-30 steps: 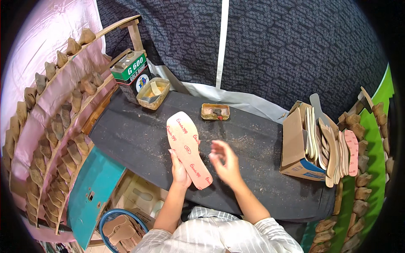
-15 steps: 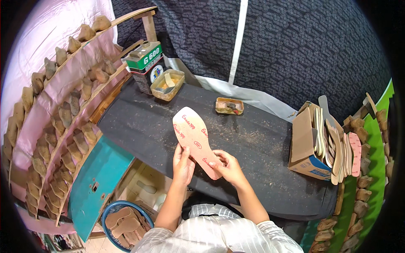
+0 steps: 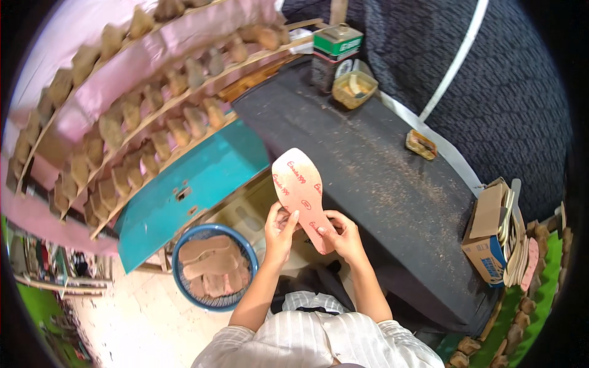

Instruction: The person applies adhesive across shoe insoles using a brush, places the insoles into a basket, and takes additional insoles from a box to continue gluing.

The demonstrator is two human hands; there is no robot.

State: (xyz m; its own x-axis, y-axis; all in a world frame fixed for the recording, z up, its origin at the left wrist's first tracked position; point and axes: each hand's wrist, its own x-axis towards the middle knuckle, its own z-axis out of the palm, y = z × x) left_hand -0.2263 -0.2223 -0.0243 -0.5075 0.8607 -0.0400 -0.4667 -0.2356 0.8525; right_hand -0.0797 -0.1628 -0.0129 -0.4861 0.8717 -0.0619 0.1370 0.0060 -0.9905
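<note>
The pink sole-shaped insole board looks like matt pressed paperboard, smooth, with red print. The dark cloth-covered desk is matt and rough — dusted with pale crumbs. The brown cardboard box is dull paper. The green and black metal tin has a slight gloss. The blue round plastic basin looks smooth; the teal painted wooden panel is scuffed — matt, worn paint.
</note>
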